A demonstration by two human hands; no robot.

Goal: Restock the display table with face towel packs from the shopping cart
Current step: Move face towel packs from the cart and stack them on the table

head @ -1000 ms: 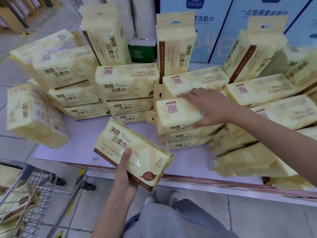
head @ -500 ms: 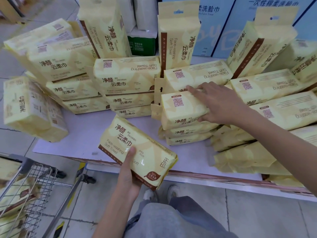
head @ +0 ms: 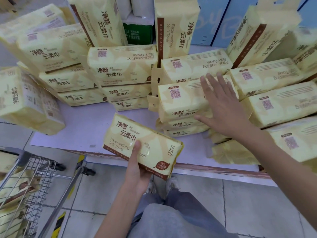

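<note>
My left hand (head: 136,170) grips a yellow face towel pack (head: 145,145) from below, thumb on its front, at the near edge of the display table (head: 82,127). My right hand (head: 221,107) lies flat with fingers spread on the top pack of a middle stack (head: 178,100). Several more yellow packs are stacked or stand upright across the table. The wire shopping cart (head: 34,182) at lower left holds more packs (head: 15,188).
Blue boxes (head: 212,23) and a green box (head: 138,34) stand behind the table. One pack (head: 25,103) overhangs the table's left edge. A bare white patch of tabletop lies between the left stacks and the held pack. My legs and shoes are below.
My right hand has straightened its fingers and slid a little right over the middle stack's top pack. The left hand holds its pack in much the same place.
</note>
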